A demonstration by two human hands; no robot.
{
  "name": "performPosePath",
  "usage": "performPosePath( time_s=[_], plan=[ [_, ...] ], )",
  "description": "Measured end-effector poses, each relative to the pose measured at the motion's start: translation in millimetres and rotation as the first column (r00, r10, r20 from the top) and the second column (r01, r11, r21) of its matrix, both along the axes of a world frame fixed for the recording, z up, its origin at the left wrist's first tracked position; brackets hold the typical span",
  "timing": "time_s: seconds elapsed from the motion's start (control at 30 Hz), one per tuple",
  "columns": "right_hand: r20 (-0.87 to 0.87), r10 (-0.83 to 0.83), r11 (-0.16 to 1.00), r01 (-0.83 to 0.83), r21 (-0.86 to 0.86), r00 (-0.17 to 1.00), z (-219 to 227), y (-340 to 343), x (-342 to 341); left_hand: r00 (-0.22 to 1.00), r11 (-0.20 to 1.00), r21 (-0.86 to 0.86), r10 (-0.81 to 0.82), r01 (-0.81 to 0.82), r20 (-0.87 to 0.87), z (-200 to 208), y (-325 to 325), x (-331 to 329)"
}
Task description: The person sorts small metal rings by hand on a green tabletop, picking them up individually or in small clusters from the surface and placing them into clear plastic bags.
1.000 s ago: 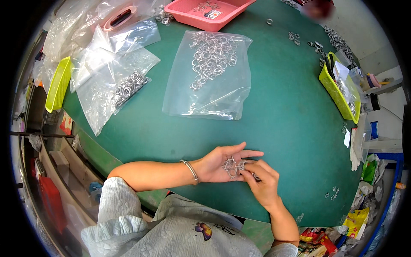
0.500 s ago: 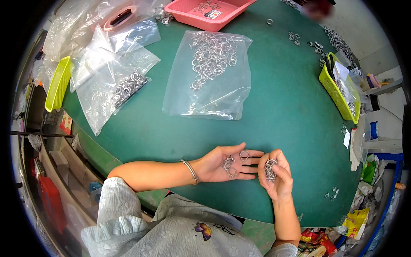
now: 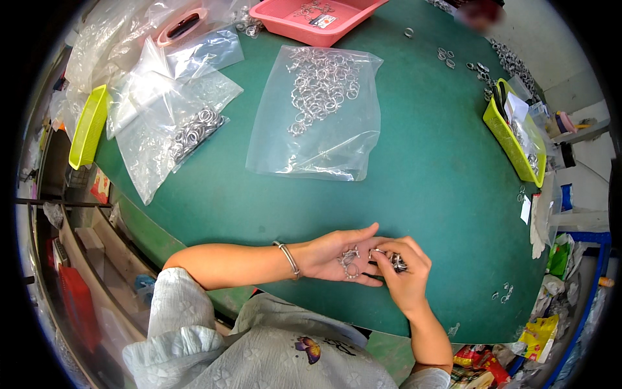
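My left hand (image 3: 324, 251) lies palm up over the green table, its fingers stretched flat. A few small silver metal rings (image 3: 350, 260) rest loose on its palm. Over those fingers, my right hand (image 3: 408, 275) is closed round a cluster of silver rings (image 3: 396, 262). One ring (image 3: 377, 251) is pinched at its thumb and fingertips. Beyond the hands, a clear plastic bag (image 3: 311, 152) lies flat with many rings (image 3: 324, 84) in its far half.
A pink tray (image 3: 285, 26) stands at the back. Clear bags (image 3: 139, 149), one containing rings, and a lime-green basket (image 3: 87, 129) are at left. Another green basket (image 3: 518, 152) holds assorted things at right. Loose rings (image 3: 502, 295) lie near the right edge of the green table (image 3: 440, 194).
My right hand has moved left over my left fingers and turned palm down, bringing a ring to its fingertips. The ring on my left fingers no longer shows there.
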State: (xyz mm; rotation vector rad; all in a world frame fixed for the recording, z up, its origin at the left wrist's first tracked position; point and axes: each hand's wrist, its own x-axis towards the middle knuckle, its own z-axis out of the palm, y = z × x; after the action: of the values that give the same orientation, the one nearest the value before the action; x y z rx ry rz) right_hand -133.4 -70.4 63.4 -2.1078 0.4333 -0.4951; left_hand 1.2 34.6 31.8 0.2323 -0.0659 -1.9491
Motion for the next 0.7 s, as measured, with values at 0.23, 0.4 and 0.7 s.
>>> performPosePath(
  time_s=[0.23,0.4,0.7],
  plan=[
    [0.244,-0.113,0.205,-0.218,0.954,0.963,-3.5,-20.7,-5.8,0.998,1.0,-0.013,0.01,-0.011,-0.063,0.5,-2.2,5.5],
    [0.264,-0.058,0.181,-0.25,0.951,0.963,3.7,-15.1,-3.1,0.998,1.0,0.001,0.013,-0.013,-0.056,-4.3,-1.3,2.6],
    [-0.017,0.251,0.939,-0.247,-0.24,0.968,-8.2,20.5,0.3,0.999,0.995,0.091,-0.023,0.026,-0.027,0.2,1.9,-0.9]
  ],
)
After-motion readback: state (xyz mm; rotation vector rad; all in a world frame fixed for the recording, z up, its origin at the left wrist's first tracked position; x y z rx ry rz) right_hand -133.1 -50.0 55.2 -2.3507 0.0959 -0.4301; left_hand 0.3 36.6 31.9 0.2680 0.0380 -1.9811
